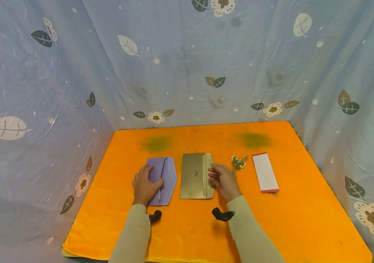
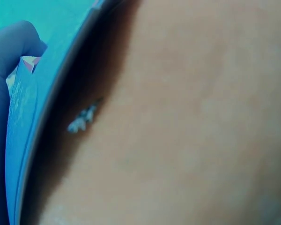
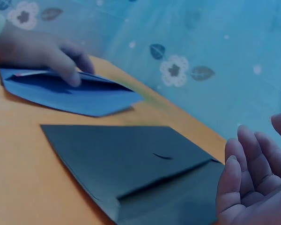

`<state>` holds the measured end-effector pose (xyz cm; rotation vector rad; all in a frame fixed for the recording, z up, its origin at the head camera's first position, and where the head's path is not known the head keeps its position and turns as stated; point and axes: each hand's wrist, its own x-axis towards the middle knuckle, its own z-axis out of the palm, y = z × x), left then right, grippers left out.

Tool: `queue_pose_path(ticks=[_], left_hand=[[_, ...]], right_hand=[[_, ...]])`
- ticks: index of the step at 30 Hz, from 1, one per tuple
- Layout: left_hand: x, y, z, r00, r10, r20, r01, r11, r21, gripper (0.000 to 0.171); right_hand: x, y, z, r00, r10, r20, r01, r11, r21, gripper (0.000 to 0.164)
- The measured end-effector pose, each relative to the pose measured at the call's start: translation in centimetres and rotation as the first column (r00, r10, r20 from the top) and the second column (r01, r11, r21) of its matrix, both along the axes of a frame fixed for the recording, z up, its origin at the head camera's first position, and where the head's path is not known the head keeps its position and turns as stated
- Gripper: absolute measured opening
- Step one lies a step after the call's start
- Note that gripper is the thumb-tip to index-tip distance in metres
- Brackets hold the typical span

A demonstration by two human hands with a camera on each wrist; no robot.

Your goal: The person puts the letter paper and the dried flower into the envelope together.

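Observation:
The purple envelope (image 1: 170, 179) lies at the left with its flap side up. My left hand (image 1: 145, 185) holds it by its left part, the thumb at the mouth, as the right wrist view also shows. That mouth gapes, and a strip of white with a red tip shows inside. A gold envelope (image 1: 191, 177) lies in the middle, its flap (image 1: 209, 160) spread to the right. Over this flap hovers my right hand (image 1: 224, 180), its fingers (image 3: 250, 159) loosely curled with nothing between them.
Right of my right hand lies a small bunch of yellowish flowers (image 1: 238, 163). Farther right is a white card-like piece with red ends (image 1: 266, 173). An orange cloth (image 1: 305, 219) covers the table, and a patterned blue curtain (image 1: 180, 65) hangs behind and beside it.

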<state>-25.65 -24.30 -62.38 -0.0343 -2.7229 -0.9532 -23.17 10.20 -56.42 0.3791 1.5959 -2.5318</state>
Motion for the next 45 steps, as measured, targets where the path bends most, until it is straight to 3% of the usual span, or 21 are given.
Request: queue_pose_path(ticks=[15, 26, 40, 45], left_hand=[[-0.9, 0.0, -0.5, 1.0, -0.004, 0.001, 0.004, 1.0, -0.008, 0.079], [-1.2, 0.1, -0.8, 1.0, -0.009, 0.003, 0.009, 1.0, -0.004, 0.078], [-0.5, 0.2, -0.6, 1.0, -0.004, -0.02, 0.004, 0.999, 0.031, 0.078], [0.1, -0.1, -0.5, 0.999, 0.005, -0.045, 0.0, 0.995, 0.097, 0.076]], right_hand=[[0.7, 6.6, -1.1, 0.982, -0.174, 0.076, 0.175, 0.985, -0.01, 0.042], [0.6, 8.5, -1.9, 0.978, -0.175, 0.117, 0.176, 0.984, 0.005, 0.072], [-0.4, 9.0, -1.2, 0.984, -0.154, 0.093, 0.151, 0.988, 0.034, 0.073], [-1.0, 8.7, -1.5, 0.988, -0.139, 0.061, 0.129, 0.981, 0.144, 0.075]])
